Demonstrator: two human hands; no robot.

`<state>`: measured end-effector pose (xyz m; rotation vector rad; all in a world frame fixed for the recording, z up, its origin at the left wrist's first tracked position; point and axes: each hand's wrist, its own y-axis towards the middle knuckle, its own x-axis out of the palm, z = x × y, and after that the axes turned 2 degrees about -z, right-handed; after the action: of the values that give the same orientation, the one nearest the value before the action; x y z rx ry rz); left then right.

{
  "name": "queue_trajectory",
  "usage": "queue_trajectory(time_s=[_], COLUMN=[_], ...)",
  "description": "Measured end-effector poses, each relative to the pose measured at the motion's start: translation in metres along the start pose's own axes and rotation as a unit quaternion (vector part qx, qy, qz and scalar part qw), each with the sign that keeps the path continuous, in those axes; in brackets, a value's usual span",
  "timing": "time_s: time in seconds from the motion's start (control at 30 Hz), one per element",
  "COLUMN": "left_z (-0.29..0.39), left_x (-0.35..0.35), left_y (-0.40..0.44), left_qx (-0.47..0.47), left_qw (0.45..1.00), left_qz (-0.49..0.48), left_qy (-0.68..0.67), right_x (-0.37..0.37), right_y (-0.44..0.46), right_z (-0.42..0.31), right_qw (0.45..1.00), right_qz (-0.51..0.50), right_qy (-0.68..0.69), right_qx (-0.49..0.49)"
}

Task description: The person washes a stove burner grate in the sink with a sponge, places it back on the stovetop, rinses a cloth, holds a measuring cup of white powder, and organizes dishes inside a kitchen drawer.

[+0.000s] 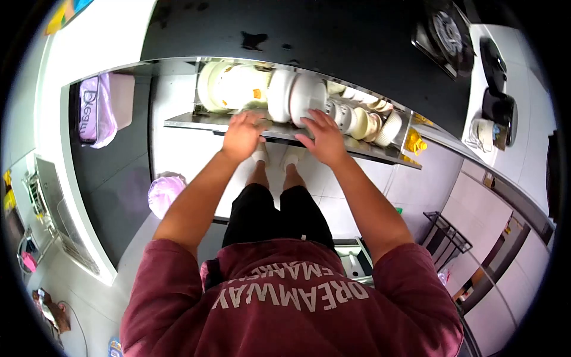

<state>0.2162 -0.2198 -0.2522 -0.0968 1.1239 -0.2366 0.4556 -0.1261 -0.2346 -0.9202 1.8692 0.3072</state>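
An open drawer (208,121) under the dark counter holds plates and bowls standing on edge. My left hand (242,135) is at the drawer's front edge, below a pale plate with an orange mark (238,86); its fingers look bent over the rim, and what they touch is partly hidden. My right hand (324,138) has its fingers spread, with the fingertips at the lower edge of a white bowl (308,98). Another white dish (279,95) stands just left of that bowl. Smaller bowls and cups (361,123) fill the drawer's right part.
The dark counter (285,30) runs above the drawer, with a stove (446,35) at its right. A yellow oil bottle (414,143) stands at the drawer's right end. A pink bag (166,195) is at the lower left, a black rack (446,238) at the right.
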Motion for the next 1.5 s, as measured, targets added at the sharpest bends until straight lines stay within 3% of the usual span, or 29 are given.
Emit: queue_trajectory(time_s=[0.03, 0.17, 0.27, 0.3, 0.33, 0.4, 0.43, 0.47, 0.67, 0.97, 1.03, 1.07, 1.17, 1.37, 1.5], left_z=[0.001, 0.001, 0.007, 0.006, 0.009, 0.027, 0.029, 0.034, 0.040, 0.033, 0.029, 0.029, 0.019, 0.013, 0.002], left_x=[0.001, -0.006, -0.015, -0.008, 0.001, 0.009, 0.018, 0.023, 0.041, 0.025, 0.013, 0.002, -0.012, -0.007, 0.007], left_y=[0.002, 0.013, 0.027, 0.034, 0.039, 0.051, 0.057, 0.062, 0.068, 0.062, 0.060, 0.061, 0.066, 0.060, 0.058], left_qx=[0.003, 0.039, -0.026, -0.066, -0.082, -0.221, -0.241, -0.214, -0.158, -0.133, -0.102, -0.089, -0.093, -0.108, -0.088], left_qw=[0.999, 0.995, 0.998, 0.996, 0.990, 0.970, 0.958, 0.950, 0.954, 0.964, 0.969, 0.967, 0.980, 0.985, 0.985], left_qz=[-0.012, 0.084, 0.038, 0.046, 0.114, 0.102, 0.126, 0.154, 0.215, 0.152, 0.207, 0.233, 0.173, 0.132, 0.148], left_qy=[0.032, 0.026, 0.050, 0.045, 0.020, -0.028, -0.097, -0.170, -0.139, -0.174, -0.088, -0.045, 0.020, 0.040, 0.027], right_x=[-0.002, 0.000, 0.005, 0.007, 0.011, 0.014, 0.014, 0.013, 0.012, 0.011, 0.005, -0.004, -0.016, -0.007, -0.007], right_y=[-0.006, -0.023, -0.034, -0.035, -0.035, -0.028, -0.021, -0.015, -0.008, -0.007, -0.009, -0.006, 0.003, 0.007, 0.004], right_z=[0.001, 0.011, 0.014, 0.022, 0.029, 0.041, 0.048, 0.052, 0.056, 0.057, 0.053, 0.050, 0.047, 0.064, 0.062], right_qw=[0.998, 0.991, 0.989, 0.991, 0.991, 0.989, 0.989, 0.989, 0.988, 0.989, 0.990, 0.986, 0.970, 0.988, 0.991], right_qz=[0.063, 0.116, 0.013, 0.042, 0.065, 0.092, 0.098, 0.103, 0.116, 0.119, 0.098, 0.140, 0.221, 0.055, 0.038], right_qy=[-0.006, 0.068, 0.115, 0.075, 0.034, -0.008, -0.009, -0.010, -0.022, -0.009, 0.004, -0.013, -0.078, -0.097, -0.088], right_qx=[-0.019, -0.016, 0.095, 0.105, 0.114, 0.115, 0.109, 0.102, 0.095, 0.087, 0.097, 0.084, 0.063, 0.109, 0.097])
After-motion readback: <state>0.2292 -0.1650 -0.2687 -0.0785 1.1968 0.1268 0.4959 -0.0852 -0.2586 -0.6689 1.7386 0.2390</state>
